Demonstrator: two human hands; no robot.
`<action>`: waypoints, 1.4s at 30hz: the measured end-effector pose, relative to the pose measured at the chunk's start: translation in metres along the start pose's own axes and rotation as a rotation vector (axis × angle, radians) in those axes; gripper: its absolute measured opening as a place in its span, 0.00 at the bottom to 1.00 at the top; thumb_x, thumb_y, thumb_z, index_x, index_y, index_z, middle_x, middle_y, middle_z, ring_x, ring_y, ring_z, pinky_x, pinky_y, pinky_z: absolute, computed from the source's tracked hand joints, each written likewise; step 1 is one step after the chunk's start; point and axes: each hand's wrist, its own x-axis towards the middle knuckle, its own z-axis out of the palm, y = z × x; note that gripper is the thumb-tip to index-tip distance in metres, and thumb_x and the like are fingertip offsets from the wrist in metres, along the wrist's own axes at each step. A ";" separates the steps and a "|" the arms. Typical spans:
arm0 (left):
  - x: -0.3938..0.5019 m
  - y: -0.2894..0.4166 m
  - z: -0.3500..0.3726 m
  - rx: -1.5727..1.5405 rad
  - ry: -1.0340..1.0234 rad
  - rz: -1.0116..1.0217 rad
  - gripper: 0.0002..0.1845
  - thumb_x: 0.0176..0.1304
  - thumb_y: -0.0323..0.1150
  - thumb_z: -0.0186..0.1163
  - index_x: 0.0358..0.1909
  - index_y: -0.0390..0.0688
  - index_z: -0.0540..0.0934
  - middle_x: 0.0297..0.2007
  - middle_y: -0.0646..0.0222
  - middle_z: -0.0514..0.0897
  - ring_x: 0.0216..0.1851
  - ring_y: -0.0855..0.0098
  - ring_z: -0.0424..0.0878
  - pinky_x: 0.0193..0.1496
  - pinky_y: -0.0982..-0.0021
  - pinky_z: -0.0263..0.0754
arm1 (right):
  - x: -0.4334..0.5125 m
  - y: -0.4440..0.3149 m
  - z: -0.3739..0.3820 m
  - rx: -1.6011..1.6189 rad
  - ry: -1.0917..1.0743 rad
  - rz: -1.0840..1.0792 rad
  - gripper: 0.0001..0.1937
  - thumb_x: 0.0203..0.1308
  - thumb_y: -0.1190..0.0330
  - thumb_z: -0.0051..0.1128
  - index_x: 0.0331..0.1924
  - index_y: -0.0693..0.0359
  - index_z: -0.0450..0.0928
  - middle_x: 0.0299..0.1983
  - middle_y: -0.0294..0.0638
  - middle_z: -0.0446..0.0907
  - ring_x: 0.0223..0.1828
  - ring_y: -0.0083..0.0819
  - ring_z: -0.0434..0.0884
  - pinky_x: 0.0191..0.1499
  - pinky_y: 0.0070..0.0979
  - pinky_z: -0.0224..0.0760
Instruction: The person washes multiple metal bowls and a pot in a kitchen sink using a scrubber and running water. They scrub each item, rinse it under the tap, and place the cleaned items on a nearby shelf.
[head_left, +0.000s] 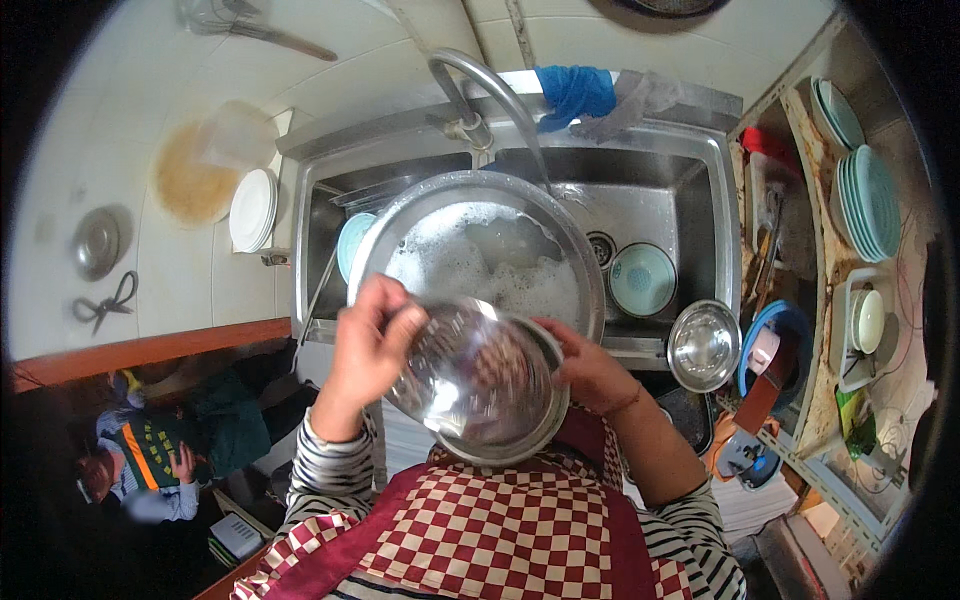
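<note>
My left hand (371, 356) grips the rim of a shiny stainless steel bowl (457, 375), tilted and blurred, with the checked apron mirrored in it. Just beneath and to its right shows the rim of a second metal bowl (556, 420), and my right hand (596, 371) holds that side. The two bowls overlap, so part of the second is hidden. Beyond them a large metal basin (589, 262) of foamy water (480, 255) rests across the double sink.
A curved faucet (517, 97) rises behind the basin. In the right sink (690, 202) lies a pale green bowl (643, 279); a metal bowl (703, 345) sits at its front corner. Stacked plates (870, 202) fill a right-hand shelf. A person (150, 457) is at lower left.
</note>
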 end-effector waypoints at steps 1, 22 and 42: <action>0.007 -0.015 -0.002 -0.151 0.113 -0.091 0.07 0.68 0.24 0.61 0.39 0.39 0.72 0.28 0.75 0.77 0.30 0.82 0.73 0.34 0.77 0.70 | 0.009 -0.006 -0.009 -0.101 0.146 0.053 0.38 0.55 0.75 0.56 0.74 0.59 0.60 0.62 0.46 0.74 0.59 0.35 0.78 0.58 0.31 0.77; 0.134 -0.108 0.097 -2.060 -0.382 -0.916 0.16 0.74 0.30 0.48 0.52 0.24 0.67 0.39 0.59 0.78 0.28 0.73 0.80 0.28 0.77 0.83 | 0.170 -0.134 -0.040 -0.841 1.016 -1.241 0.24 0.64 0.82 0.47 0.64 0.62 0.73 0.58 0.49 0.76 0.60 0.44 0.77 0.65 0.35 0.67; 0.230 -0.046 0.198 -2.469 -0.822 -1.394 0.16 0.70 0.29 0.44 0.55 0.32 0.60 0.23 0.72 0.70 0.16 0.75 0.70 0.16 0.76 0.65 | -0.110 -0.049 -0.162 -1.129 1.683 -1.236 0.25 0.60 0.85 0.42 0.63 0.67 0.73 0.59 0.53 0.75 0.60 0.48 0.75 0.66 0.35 0.65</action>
